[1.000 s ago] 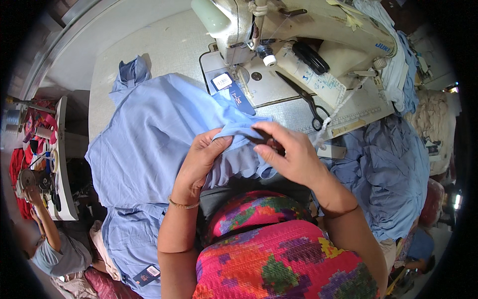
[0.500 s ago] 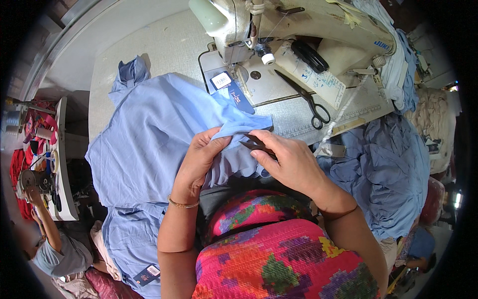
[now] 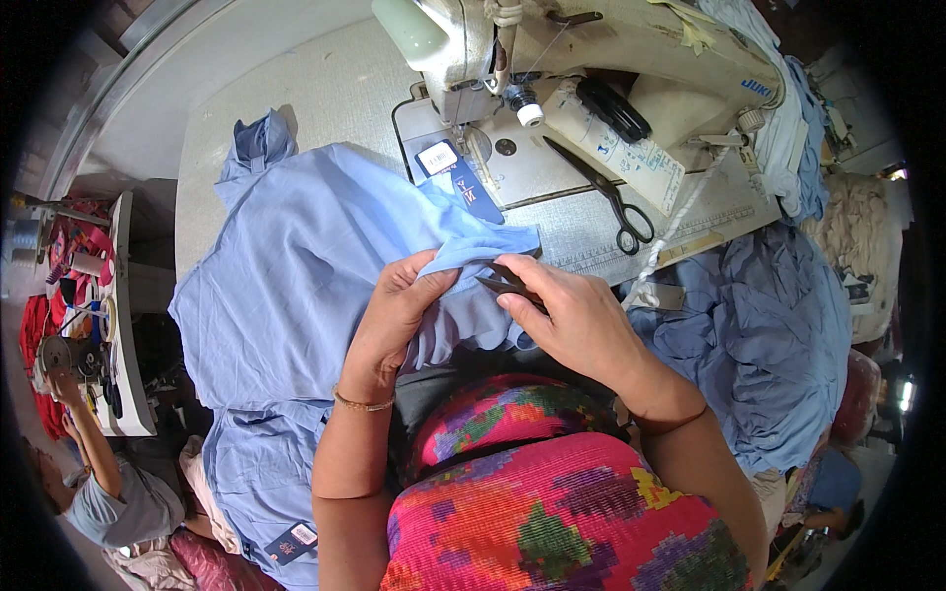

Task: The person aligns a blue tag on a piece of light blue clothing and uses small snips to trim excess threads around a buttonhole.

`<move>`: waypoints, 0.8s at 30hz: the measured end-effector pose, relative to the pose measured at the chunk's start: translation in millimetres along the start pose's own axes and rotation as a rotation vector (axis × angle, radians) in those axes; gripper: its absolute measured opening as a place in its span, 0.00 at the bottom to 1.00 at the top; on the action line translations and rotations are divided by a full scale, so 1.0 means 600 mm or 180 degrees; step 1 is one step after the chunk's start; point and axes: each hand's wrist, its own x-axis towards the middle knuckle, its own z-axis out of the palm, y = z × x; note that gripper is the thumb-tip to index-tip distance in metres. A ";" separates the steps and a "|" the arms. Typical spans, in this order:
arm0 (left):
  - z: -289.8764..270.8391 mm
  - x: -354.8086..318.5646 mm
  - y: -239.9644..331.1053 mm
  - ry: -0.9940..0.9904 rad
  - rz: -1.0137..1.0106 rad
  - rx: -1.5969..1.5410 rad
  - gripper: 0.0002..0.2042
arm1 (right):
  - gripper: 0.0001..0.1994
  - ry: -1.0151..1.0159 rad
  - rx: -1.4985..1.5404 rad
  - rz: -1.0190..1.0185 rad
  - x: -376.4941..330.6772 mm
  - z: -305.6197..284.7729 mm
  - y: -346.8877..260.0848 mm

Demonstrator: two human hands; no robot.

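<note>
A light blue shirt (image 3: 286,236) is spread over the sewing table and hangs off its near edge. With thumb and fingers my left hand (image 3: 394,310) pinches a folded edge of it. Dark thread snips (image 3: 509,286) are gripped in my right hand (image 3: 581,320), their points toward the fabric just beside my left fingertips. My right fingers partly cover the snips, and I cannot tell whether the blades touch cloth or thread. A navy hang tag (image 3: 471,192) with a white label lies on the shirt, close to the needle plate.
A sewing machine (image 3: 591,44) stands across the far side. Black scissors (image 3: 601,187), a paper card (image 3: 645,163) and a black oval object (image 3: 613,110) lie by it. Blue garments (image 3: 739,335) are heaped at right, another blue garment (image 3: 261,473) at lower left. A person (image 3: 118,502) works far left.
</note>
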 end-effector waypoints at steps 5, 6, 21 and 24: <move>-0.003 0.000 -0.001 -0.0012 -0.0078 0.0082 0.10 | 0.15 0.0088 -0.0272 0.0012 -0.002 0.008 0.000; -0.003 -0.001 0.000 0.0021 -0.0088 0.0088 0.10 | 0.15 0.0136 -0.0339 0.0000 -0.003 0.012 0.000; 0.007 -0.001 0.003 0.0241 -0.0031 -0.0009 0.08 | 0.15 0.0579 0.0277 -0.0018 -0.005 0.039 0.022; 0.009 -0.002 0.006 0.0255 -0.0078 -0.0033 0.07 | 0.15 0.0481 0.0300 -0.0141 -0.006 0.033 0.020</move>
